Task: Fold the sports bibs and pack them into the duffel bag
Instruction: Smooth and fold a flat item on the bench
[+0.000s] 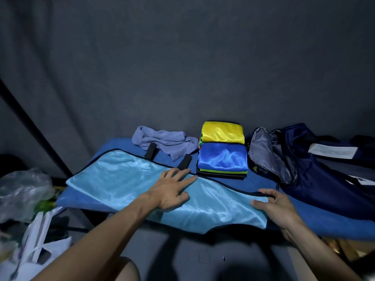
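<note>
A light blue mesh bib (121,179) with black trim lies spread across the blue-covered table (334,222). My left hand (172,189) presses flat on its middle with fingers spread. My right hand (272,205) pinches the bib's right edge between thumb and fingers. Behind it sit two stacks of folded bibs: one topped by a royal blue bib (222,159), the other by a yellow bib (223,131). The navy duffel bag (304,175) lies open at the right, grey lining showing.
A crumpled lavender cloth (162,141) lies at the back of the table. Clear and white plastic bags (24,191) sit on the floor at the left. A white paper label (332,151) rests on the duffel. Grey fabric hangs behind.
</note>
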A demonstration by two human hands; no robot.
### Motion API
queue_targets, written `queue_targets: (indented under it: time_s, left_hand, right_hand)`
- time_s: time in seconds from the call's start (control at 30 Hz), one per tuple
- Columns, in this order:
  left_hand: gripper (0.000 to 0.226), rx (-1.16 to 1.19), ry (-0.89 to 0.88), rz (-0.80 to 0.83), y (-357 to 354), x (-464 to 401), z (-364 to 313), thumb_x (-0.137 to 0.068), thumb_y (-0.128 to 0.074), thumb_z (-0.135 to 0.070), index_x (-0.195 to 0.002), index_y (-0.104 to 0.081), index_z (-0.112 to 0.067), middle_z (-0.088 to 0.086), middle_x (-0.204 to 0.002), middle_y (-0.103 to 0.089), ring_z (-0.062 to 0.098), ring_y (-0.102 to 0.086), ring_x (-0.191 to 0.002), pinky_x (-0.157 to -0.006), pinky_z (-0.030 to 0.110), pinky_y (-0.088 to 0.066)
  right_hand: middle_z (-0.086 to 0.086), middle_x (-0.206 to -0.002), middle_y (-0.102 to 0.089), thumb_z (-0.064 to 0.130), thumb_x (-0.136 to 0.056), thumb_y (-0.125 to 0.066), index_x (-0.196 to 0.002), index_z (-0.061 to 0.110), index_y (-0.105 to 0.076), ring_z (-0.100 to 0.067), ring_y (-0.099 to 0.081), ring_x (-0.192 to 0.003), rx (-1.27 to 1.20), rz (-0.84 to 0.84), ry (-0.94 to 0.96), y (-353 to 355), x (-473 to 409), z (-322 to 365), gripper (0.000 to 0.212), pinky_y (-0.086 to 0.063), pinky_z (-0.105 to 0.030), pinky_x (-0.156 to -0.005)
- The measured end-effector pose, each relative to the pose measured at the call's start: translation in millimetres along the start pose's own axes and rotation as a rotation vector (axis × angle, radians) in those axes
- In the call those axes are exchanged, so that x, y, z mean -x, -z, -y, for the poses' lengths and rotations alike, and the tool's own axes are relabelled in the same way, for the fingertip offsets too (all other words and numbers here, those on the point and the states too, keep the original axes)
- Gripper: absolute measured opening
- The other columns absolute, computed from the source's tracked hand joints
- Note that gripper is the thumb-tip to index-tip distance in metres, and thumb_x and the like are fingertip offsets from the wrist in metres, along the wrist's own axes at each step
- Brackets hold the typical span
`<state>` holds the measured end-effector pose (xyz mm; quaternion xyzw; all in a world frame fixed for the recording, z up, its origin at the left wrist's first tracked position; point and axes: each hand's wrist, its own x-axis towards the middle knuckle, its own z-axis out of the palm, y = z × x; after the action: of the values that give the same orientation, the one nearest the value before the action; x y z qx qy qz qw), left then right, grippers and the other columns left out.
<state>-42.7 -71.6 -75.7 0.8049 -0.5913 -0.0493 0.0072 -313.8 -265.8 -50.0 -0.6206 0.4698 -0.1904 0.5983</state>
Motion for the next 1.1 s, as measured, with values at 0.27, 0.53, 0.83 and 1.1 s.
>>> queue_targets:
  time_s: [0.27, 0.53, 0.83, 1.1]
  left_hand:
    - [0.064, 0.113, -0.002, -0.149, -4.8, 13.8, -4.8, -0.098, -0.039, -0.049, -0.159, -0.018, -0.043, -0.007, -0.17, -0.007, 0.019, -0.006, -0.152, -0.124, 0.045, -0.006]
    - [0.063, 0.216, -0.008, -0.002, -0.9, 24.4, -14.0, -0.101, -0.035, -0.06, -0.159, -0.013, -0.046, -0.016, -0.169, 0.005, 0.011, 0.005, -0.154, -0.125, 0.045, 0.004]
    - [0.05, 1.059, 0.229, -0.461, 30.8, 19.8, 4.1, -0.087, -0.052, 0.014, -0.085, -0.076, -0.029, -0.019, -0.081, -0.071, -0.008, -0.06, -0.072, -0.071, 0.014, -0.046]
    - [0.038, 1.877, 0.468, -0.692, 66.2, 59.0, 110.3, -0.1, -0.045, -0.029, -0.093, -0.078, -0.013, 0.008, -0.094, -0.075, 0.022, -0.068, -0.091, -0.079, 0.032, -0.055]
  right_hand:
    - [-0.037, -0.101, -0.063, 0.002, -0.09, -0.072, -0.121, 0.02, -0.066, -0.03, -0.067, -0.078, -0.17, 0.025, 0.125, -7.8, 16.5, 14.8, 0.036, -0.057, -0.032, -0.065]
    - [-0.011, -0.082, -0.073, -0.009, -0.091, -0.06, -0.117, 0.009, -0.066, -0.015, -0.07, -0.063, -0.533, 0.162, 0.202, -10.9, 45.7, 76.9, 0.033, -0.059, -0.021, -0.057]
    - [-0.015, -0.093, -0.061, -0.009, -0.09, -0.062, -0.111, 0.007, -0.065, -0.019, -0.065, -0.066, -0.358, 0.449, 0.193, -140.1, 57.6, 160.9, 0.026, -0.056, -0.027, -0.052]
    - [-0.016, -0.074, -0.06, -0.016, -0.093, -0.045, -0.086, 0.002, -0.057, -0.021, -0.068, -0.049, -0.136, 0.582, 0.022, -329.5, 10.6, 193.1, 0.023, -0.059, -0.03, -0.046]
